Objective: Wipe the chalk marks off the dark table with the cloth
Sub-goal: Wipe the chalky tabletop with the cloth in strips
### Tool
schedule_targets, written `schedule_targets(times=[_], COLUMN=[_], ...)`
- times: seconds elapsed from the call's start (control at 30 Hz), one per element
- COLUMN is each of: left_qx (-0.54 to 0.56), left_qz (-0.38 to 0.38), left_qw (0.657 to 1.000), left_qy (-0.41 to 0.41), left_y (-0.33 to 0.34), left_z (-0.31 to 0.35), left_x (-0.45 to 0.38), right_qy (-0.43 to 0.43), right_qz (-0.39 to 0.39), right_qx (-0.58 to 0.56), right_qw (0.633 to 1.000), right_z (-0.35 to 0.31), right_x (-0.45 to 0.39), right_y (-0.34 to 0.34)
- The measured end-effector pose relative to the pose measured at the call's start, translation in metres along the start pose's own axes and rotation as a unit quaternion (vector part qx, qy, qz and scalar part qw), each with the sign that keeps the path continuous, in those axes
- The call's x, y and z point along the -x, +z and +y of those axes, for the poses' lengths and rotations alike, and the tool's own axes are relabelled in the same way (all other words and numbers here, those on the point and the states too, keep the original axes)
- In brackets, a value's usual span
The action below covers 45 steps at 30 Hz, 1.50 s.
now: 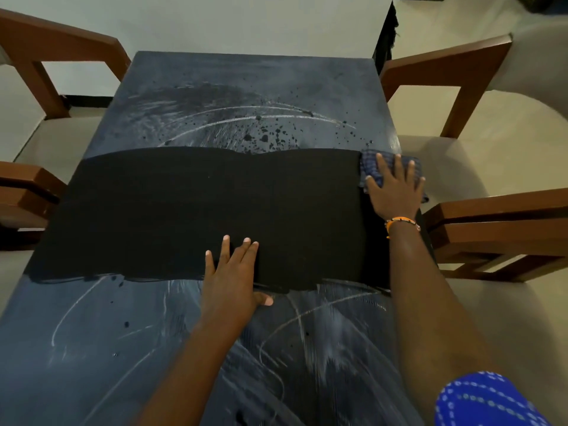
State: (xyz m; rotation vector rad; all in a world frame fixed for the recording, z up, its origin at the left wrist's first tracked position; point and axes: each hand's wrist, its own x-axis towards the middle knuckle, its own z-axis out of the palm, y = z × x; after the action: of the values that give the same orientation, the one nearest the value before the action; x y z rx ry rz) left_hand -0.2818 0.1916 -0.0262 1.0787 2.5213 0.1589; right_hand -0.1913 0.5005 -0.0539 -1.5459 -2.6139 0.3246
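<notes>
No brand, label or readable writing shows anywhere; the only marks are loose chalk lines [246, 113], curved strokes and smears with no letters in them.

The dark table [233, 72] runs lengthwise from the bottom of the frame up toward the top centre, its long axis pointing away from the person. A wide black band [184, 210] crosses it from left edge to right edge at mid-frame, free of chalk. Above the band the surface is grey with curved chalk arcs and dark droplets; below it, white streaks and scribbles cover the lower part.

The cloth [372, 161], blue and checked, lies at the right edge of the table at the upper right end of the black band, bunched flat. The right hand [396, 189] presses on it with fingers spread apart, palm down, not closed around it; a beaded bracelet [401, 222] sits on that wrist.

The left hand [233, 278] rests flat on the table at lower centre, fingers apart, holding nothing.

4 wooden chairs with pale seats flank the table, 2 per side, such as the one [445, 66] at upper right. A blue patterned sleeve [485, 401] shows at lower right.
</notes>
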Motion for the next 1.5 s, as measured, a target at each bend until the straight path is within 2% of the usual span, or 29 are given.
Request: schedule_targets(times=[0.13, 0.27, 0.37, 0.47, 0.53, 0.6, 0.7, 0.83, 0.9, 0.97, 1.07, 1.13, 1.27, 1.37, 1.43, 1.5], left_qx=[0.008, 0.033, 0.056, 0.054, 0.036, 0.014, -0.005, 0.007, 0.019, 0.038, 0.059, 0.057, 0.042, 0.039, 0.027, 0.020], left_qz=[0.010, 0.053, 0.069, 0.083, 0.082, 0.082, 0.062, 0.040, 0.042, 0.053, 0.076, 0.080, 0.078, 0.086, 0.087, 0.083], left_qw=[1.000, 0.998, 0.996, 0.994, 0.995, 0.996, 0.998, 0.999, 0.999, 0.998, 0.995, 0.995, 0.996, 0.994, 0.993, 0.992], left_qy=[0.006, 0.016, -0.016, -0.045, -0.046, -0.025, 0.006, 0.001, 0.003, 0.009, 0.021, 0.016, -0.015, -0.056, -0.077, -0.088], left_y=[0.001, 0.006, 0.016, 0.022, 0.024, 0.026, 0.030, 0.035, 0.036, 0.037, 0.038, 0.035, 0.023, 0.012, 0.006, 0.001], left_z=[-0.004, -0.014, -0.029, -0.045, -0.051, -0.050, -0.046, -0.046, -0.046, -0.048, -0.054, -0.066, -0.111, -0.150, -0.171, -0.184], left_x=[-0.001, 0.013, 0.034, 0.061, 0.075, 0.083, 0.090, 0.095, 0.094, 0.094, 0.101, 0.111, 0.131, 0.143, 0.150, 0.156], right_qy=[0.033, 0.023, -0.066, -0.194, -0.262, -0.285, -0.233, -0.090, -0.018, 0.030, 0.052, 0.029, -0.065, -0.171, -0.231, -0.268], right_qz=[0.019, 0.023, 0.010, -0.024, -0.049, -0.044, -0.016, 0.015, 0.027, 0.028, 0.026, 0.023, 0.003, -0.050, -0.081, -0.086], right_qx=[0.000, 0.005, 0.002, -0.030, -0.034, -0.026, -0.004, 0.029, 0.024, 0.028, 0.037, 0.025, -0.014, -0.039, -0.028, -0.017], right_qw=[0.999, 0.999, 0.998, 0.980, 0.963, 0.957, 0.972, 0.995, 0.999, 0.999, 0.998, 0.999, 0.998, 0.983, 0.969, 0.959], right_z=[0.006, -0.030, -0.089, -0.147, -0.155, -0.134, -0.075, 0.024, 0.051, 0.049, 0.012, -0.029, -0.138, -0.219, -0.249, -0.250], right_x=[0.034, 0.087, 0.132, 0.183, 0.206, 0.209, 0.202, 0.201, 0.208, 0.218, 0.232, 0.242, 0.271, 0.302, 0.319, 0.316], right_y=[0.001, 0.014, 0.031, 0.046, 0.049, 0.044, 0.030, 0.005, -0.001, 0.002, 0.014, 0.024, 0.045, 0.061, 0.068, 0.067])
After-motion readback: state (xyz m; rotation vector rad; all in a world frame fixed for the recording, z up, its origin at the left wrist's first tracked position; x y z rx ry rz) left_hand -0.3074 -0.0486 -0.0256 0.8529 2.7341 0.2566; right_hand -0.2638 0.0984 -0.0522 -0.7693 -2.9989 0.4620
